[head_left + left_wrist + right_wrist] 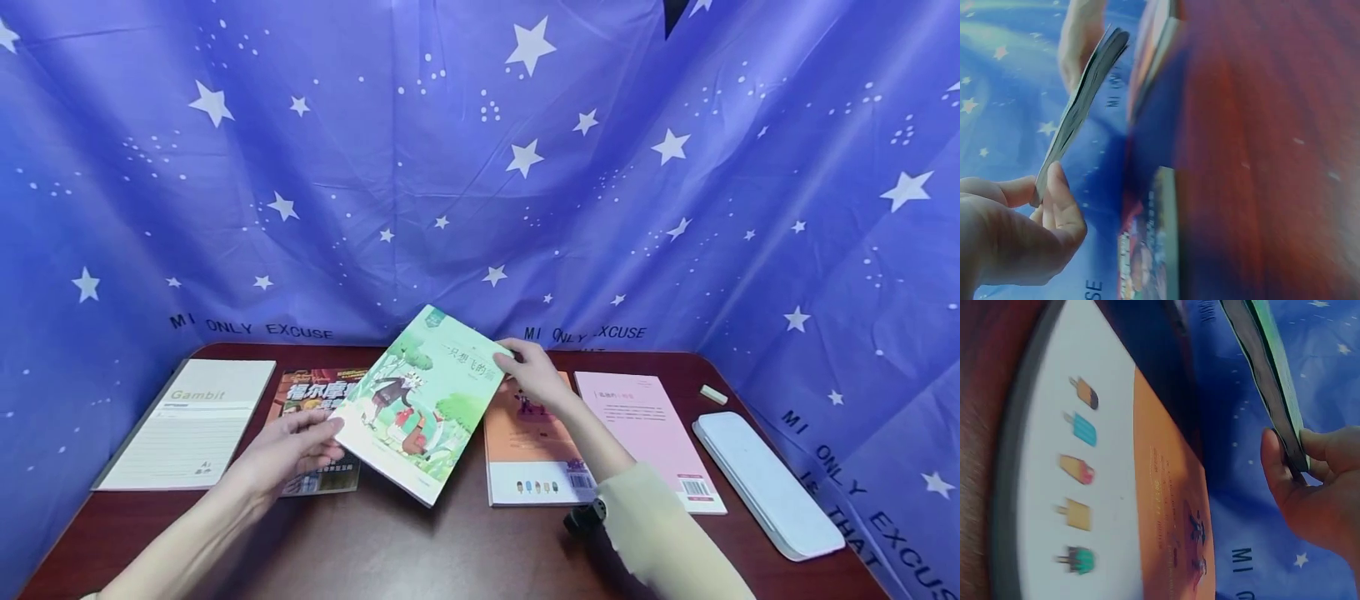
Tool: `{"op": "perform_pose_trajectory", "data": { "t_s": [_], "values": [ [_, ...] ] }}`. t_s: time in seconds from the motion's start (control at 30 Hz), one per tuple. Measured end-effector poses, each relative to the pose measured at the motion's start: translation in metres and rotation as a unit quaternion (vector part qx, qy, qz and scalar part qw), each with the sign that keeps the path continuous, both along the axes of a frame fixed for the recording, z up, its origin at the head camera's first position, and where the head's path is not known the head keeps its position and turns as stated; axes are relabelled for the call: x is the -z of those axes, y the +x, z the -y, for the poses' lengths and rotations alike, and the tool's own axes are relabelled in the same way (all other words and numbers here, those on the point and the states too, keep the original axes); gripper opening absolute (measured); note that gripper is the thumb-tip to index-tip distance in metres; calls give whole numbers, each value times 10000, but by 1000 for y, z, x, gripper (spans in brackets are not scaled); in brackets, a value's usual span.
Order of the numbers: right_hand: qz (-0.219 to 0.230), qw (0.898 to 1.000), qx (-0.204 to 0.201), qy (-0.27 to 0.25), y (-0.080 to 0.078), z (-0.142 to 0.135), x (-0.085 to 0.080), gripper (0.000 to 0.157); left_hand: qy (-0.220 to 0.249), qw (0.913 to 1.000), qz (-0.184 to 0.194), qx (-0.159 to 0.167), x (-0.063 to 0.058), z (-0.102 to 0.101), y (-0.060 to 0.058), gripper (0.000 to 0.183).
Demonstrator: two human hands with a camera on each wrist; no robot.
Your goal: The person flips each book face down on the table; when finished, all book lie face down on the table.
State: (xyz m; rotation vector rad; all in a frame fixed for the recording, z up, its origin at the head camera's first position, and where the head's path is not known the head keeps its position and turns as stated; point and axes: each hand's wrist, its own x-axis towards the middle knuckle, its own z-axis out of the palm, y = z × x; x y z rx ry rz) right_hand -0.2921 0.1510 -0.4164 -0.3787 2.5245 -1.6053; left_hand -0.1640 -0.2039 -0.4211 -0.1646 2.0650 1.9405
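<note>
Left hand (288,450) and right hand (528,371) each pinch one corner of the green book (427,400), which is tilted above the table (450,550). The green book covers the right edge of the dark-covered book (322,483); the right forearm blocks part of the orange-and-white book (525,450). Count on the table: three books, including the pink book (645,425); one Gambit notepad (187,433), far left; one pale case (768,487) and one small white block (714,394), far right. One star-patterned curtain (450,167) stands behind.
</note>
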Motion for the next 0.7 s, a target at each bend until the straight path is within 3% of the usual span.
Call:
{"op": "perform_pose_trajectory", "data": {
  "t_s": [0.1,0.37,0.6,0.7],
  "values": [
    [62,9984,328,-455,9,-11,-1,31,-185,9992,-246,-252,-5,-5,-8,53],
    [145,9905,967,-970,37,-40,-5,32,-615,9919,-766,-805,-16,-25,-24,50],
    [571,9767,1075,-1767,54,-54,-3,41,228,9874,-865,-1308,-15,-40,-33,49],
    [695,9705,1096,-2033,61,-56,-2,45,367,9846,-904,-1448,-14,-44,-34,48]
  ]
}}
